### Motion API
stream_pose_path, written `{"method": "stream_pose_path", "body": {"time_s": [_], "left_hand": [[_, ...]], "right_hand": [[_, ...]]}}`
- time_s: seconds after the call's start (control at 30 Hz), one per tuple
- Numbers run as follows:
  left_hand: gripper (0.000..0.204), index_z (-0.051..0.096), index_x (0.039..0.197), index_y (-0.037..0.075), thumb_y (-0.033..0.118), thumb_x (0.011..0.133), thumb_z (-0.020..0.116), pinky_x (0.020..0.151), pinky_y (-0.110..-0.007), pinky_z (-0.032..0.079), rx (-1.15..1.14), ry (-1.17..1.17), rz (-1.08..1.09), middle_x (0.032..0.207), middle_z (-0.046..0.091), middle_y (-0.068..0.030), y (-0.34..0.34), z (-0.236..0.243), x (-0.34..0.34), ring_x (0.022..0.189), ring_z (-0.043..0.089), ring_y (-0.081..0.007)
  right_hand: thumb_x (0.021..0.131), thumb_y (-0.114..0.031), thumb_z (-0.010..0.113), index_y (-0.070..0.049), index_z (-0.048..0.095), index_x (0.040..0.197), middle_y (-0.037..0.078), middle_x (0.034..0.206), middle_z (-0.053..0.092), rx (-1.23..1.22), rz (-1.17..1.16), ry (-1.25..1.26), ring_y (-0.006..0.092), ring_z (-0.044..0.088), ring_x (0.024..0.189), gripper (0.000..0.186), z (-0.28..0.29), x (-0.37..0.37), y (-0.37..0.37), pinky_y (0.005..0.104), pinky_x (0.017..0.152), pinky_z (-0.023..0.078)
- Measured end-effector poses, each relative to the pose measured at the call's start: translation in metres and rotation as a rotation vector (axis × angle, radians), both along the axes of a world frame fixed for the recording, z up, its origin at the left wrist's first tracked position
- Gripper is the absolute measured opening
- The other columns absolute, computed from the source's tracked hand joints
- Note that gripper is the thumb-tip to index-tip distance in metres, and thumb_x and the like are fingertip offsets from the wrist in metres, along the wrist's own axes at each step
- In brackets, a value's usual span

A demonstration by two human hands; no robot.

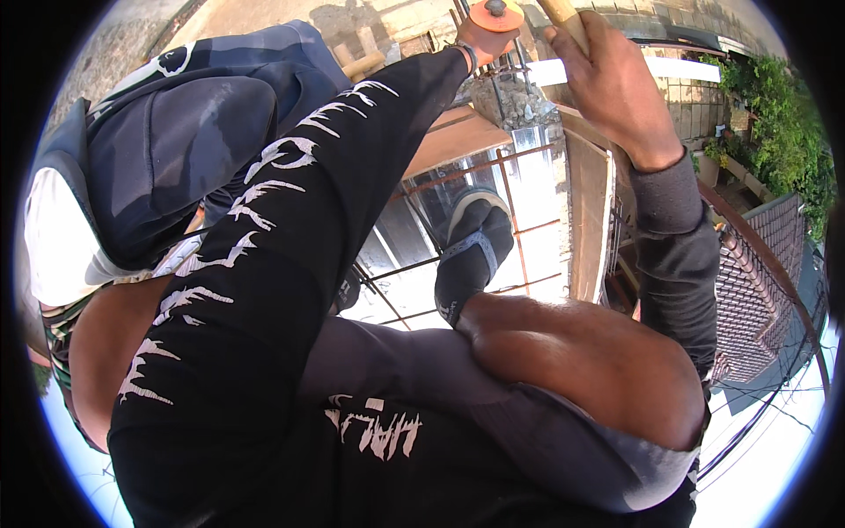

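Observation:
At the top of the head view, my left hand (485, 42) is closed round a chisel with a round orange hand guard (509, 15) and a dark knob-like top end. Below that hand stands a rough concrete stub (515, 99) with steel bars sticking out of it. My right hand (623, 92), raised to the right of the chisel, grips a light wooden handle (564, 21). The handle's far end runs out of the picture, so its head is hidden.
My sandalled foot (482, 242) rests on shiny corrugated metal sheet (539, 180) under a rebar grid (519, 231). Wooden boards (588, 220) edge it. A person in a dark jacket (189, 150) is close on the left. Tiled roof (759, 290) and plants (788, 132) lie lower right.

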State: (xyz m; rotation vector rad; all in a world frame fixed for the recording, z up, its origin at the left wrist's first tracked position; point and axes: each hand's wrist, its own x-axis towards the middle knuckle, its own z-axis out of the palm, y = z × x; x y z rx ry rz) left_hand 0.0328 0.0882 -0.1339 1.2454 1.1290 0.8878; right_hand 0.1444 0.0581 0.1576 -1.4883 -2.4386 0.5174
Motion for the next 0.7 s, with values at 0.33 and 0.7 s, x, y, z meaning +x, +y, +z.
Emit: {"method": "stream_pose_path", "body": {"time_s": [0.33,0.7], "left_hand": [[0.038,0.065,0.122,0.006,0.029,0.093,0.063,0.104,-0.039,0.044,-0.087,0.073,0.133,0.117,0.069,-0.0131,-0.002,0.036,0.006,0.12,0.06,-0.0257],[0.035,0.067,0.11,0.015,0.042,0.089,0.063,0.082,-0.041,0.055,0.096,0.374,-0.006,0.107,0.072,-0.0079,-0.007,0.045,0.01,0.1,0.068,-0.0306]], "right_hand": [[0.097,-0.035,0.066,0.001,0.054,0.121,0.021,0.09,0.068,0.318,-0.043,-0.127,0.0293,0.064,0.076,0.045,0.014,-0.013,-0.001,0.0393,0.069,0.05],[0.098,-0.021,0.06,0.0,0.063,0.099,0.019,0.072,0.061,0.05,0.025,-0.126,0.037,0.062,0.066,0.022,-0.015,0.0,0.001,0.0432,0.062,0.05]]}}
